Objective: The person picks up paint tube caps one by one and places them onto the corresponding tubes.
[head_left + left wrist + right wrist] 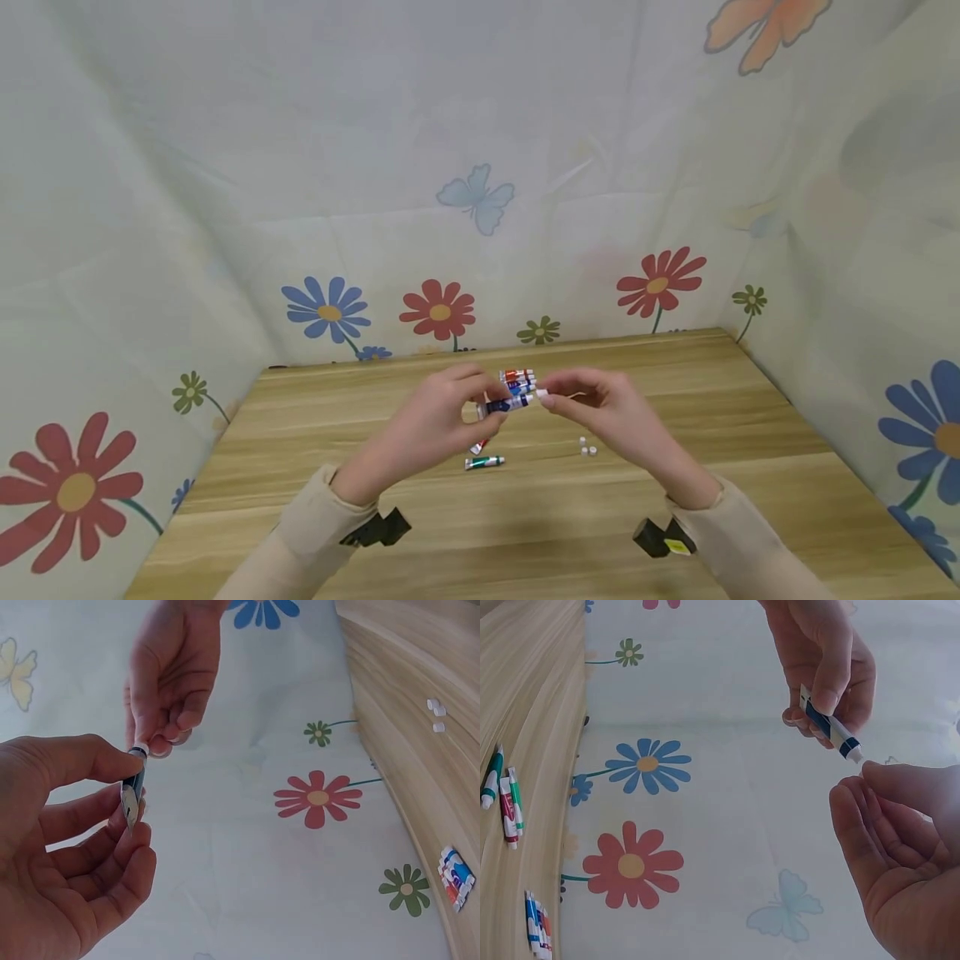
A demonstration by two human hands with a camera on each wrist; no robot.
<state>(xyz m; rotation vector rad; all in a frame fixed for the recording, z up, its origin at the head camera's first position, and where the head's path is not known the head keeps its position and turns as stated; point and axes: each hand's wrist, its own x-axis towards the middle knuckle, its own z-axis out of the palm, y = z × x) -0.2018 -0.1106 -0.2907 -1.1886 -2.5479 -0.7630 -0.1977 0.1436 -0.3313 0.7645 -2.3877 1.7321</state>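
Pinched dark-blue tube (510, 404), contents hidden, pinched white cap (542, 392)

Pale backdrop (337, 125) with printed flowers (439, 312) and butterflies (481, 200) behind wood-grain tabletop (525, 533)

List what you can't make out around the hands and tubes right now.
Head view: most of the red tube, hidden by the left hand.
Head view: lettering on the dark blue tube, too small and blurred.
Right wrist view: most of the white cap, covered by the right hand.
Left wrist view: labels on the bunched tubes, too small.
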